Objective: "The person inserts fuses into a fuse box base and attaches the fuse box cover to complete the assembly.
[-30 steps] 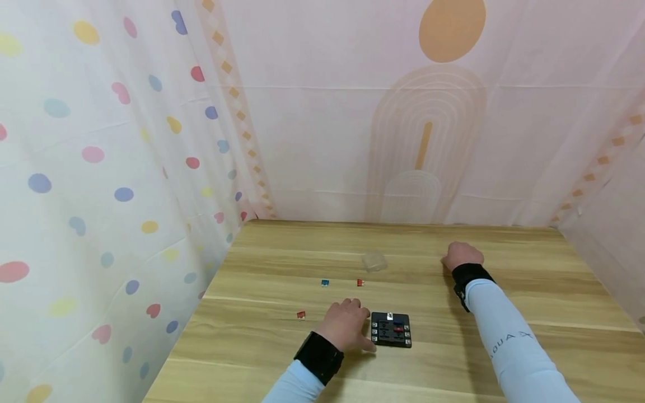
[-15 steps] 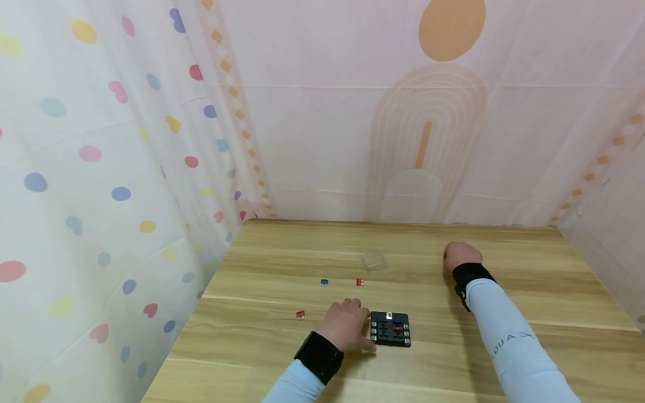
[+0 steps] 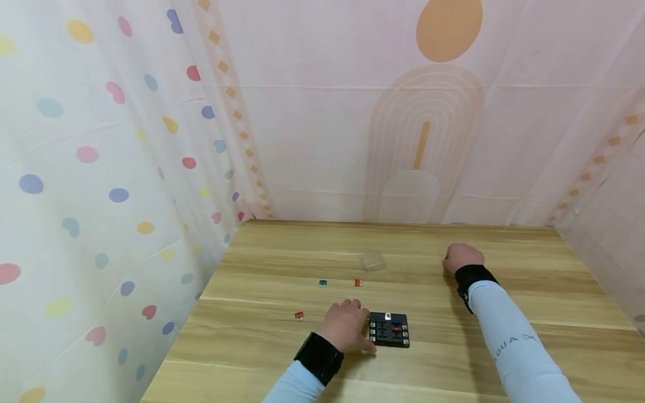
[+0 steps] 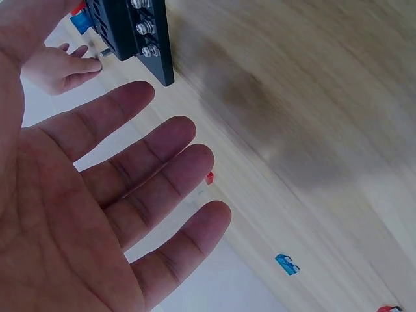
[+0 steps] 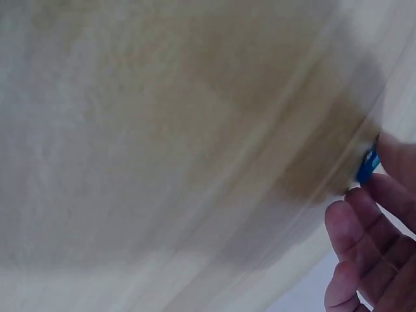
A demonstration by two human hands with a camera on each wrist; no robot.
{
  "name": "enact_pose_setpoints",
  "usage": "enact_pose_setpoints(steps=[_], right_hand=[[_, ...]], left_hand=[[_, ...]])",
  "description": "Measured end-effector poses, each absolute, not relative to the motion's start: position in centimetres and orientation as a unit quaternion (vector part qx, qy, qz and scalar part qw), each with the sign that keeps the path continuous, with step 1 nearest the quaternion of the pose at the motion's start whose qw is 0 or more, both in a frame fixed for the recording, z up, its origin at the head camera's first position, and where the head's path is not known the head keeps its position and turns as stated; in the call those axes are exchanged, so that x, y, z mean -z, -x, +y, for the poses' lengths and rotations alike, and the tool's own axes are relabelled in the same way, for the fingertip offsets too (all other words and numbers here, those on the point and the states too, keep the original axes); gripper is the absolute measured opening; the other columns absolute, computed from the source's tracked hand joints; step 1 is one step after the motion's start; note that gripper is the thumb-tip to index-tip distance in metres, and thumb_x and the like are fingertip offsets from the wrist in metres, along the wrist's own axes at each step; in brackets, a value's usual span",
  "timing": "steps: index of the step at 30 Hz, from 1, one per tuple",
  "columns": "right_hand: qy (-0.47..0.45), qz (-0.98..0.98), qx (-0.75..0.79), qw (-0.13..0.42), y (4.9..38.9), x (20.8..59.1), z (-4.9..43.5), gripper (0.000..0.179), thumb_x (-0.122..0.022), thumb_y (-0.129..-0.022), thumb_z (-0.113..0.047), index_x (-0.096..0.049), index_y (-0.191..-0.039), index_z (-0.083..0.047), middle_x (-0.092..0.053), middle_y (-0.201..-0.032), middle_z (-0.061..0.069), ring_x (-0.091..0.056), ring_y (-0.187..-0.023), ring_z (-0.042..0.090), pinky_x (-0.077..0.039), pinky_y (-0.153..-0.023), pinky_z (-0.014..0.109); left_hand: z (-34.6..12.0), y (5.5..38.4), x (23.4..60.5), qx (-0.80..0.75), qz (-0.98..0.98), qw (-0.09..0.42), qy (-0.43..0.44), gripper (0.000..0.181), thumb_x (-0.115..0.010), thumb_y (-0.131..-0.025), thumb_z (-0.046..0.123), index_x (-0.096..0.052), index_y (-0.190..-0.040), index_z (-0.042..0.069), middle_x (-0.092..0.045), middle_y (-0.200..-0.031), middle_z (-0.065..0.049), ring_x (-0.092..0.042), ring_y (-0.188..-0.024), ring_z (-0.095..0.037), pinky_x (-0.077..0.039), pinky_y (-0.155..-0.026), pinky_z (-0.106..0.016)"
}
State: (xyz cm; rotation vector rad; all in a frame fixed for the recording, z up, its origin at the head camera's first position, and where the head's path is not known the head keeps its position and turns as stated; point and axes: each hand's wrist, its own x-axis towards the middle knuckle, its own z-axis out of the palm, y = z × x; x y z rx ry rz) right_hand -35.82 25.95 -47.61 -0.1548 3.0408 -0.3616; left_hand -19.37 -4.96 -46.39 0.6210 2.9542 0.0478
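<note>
A black fuse block (image 3: 389,339) with screw terminals lies on the table, with a red fuse (image 3: 396,329) seated in its right side. My left hand (image 3: 344,326) is beside its left edge, fingers spread and fairly straight, the thumb near the front left corner. In the left wrist view, a blue fuse (image 4: 81,22) also shows on the block. Farther right and back, my right hand (image 3: 463,257) is low over the table. Between thumb and index finger it pinches a small blue blade fuse (image 5: 368,166), seen in the right wrist view.
Loose on the wooden table (image 3: 242,358) lie a blue fuse (image 3: 323,283), a red fuse (image 3: 358,282) and another red fuse (image 3: 299,315) at left. Behind them sits a clear plastic cover (image 3: 373,261). Patterned curtains (image 3: 322,140) border the back and left sides.
The head view has shifted slightly. Both hands stay nearly in place; the right hand's fingers have altered their pose only a little.
</note>
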Motion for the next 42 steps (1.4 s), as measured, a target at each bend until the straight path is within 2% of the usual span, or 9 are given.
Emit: enact_pose_setpoints(steps=[6, 13, 31, 42], right_hand=[[0.051, 0.993, 0.109, 0.010, 35.5, 47.7, 25.3, 0.026, -0.057, -0.088, -0.006, -0.064, -0.064, -0.007, -0.065, -0.070, 0.011, -0.062, -0.065, 0.025, -0.052, -0.056, 0.045], [0.048, 0.993, 0.112, -0.002, 35.1, 47.6, 25.0, 0.030, -0.055, -0.088, -0.002, -0.059, -0.059, -0.008, -0.061, -0.063, 0.008, -0.059, -0.060, 0.023, -0.051, -0.054, 0.043], [0.048, 0.992, 0.115, 0.001, 35.3, 47.8, 24.8, 0.030, -0.054, -0.089, 0.000, -0.059, -0.060, -0.009, -0.060, -0.063, 0.006, -0.058, -0.060, 0.021, -0.050, -0.052, 0.041], [0.051, 0.992, 0.110, -0.013, 35.8, 48.4, 25.1, 0.030, -0.055, -0.088, 0.000, -0.059, -0.060, -0.009, -0.060, -0.062, 0.006, -0.057, -0.059, 0.021, -0.049, -0.050, 0.041]], left_hand=[[-5.1, 19.3, 46.4, -0.018, 0.977, 0.055, -0.207, 0.063, -0.087, -0.062, 0.059, -0.072, -0.104, 0.014, -0.061, -0.091, 0.000, -0.057, -0.087, -0.018, -0.050, -0.079, -0.038], [-5.2, 19.3, 46.3, -0.025, 0.975, 0.050, -0.214, 0.059, -0.087, -0.062, 0.058, -0.072, -0.099, 0.014, -0.060, -0.089, 0.001, -0.056, -0.085, -0.017, -0.049, -0.077, -0.037], [-5.3, 19.3, 46.2, -0.030, 0.976, 0.056, -0.208, 0.061, -0.087, -0.062, 0.057, -0.072, -0.103, 0.014, -0.061, -0.092, 0.000, -0.057, -0.088, -0.018, -0.049, -0.080, -0.039], [-5.2, 19.4, 46.2, -0.029, 0.976, 0.055, -0.207, 0.056, -0.087, -0.063, 0.057, -0.072, -0.097, 0.016, -0.060, -0.089, 0.002, -0.056, -0.086, -0.017, -0.049, -0.078, -0.038]])
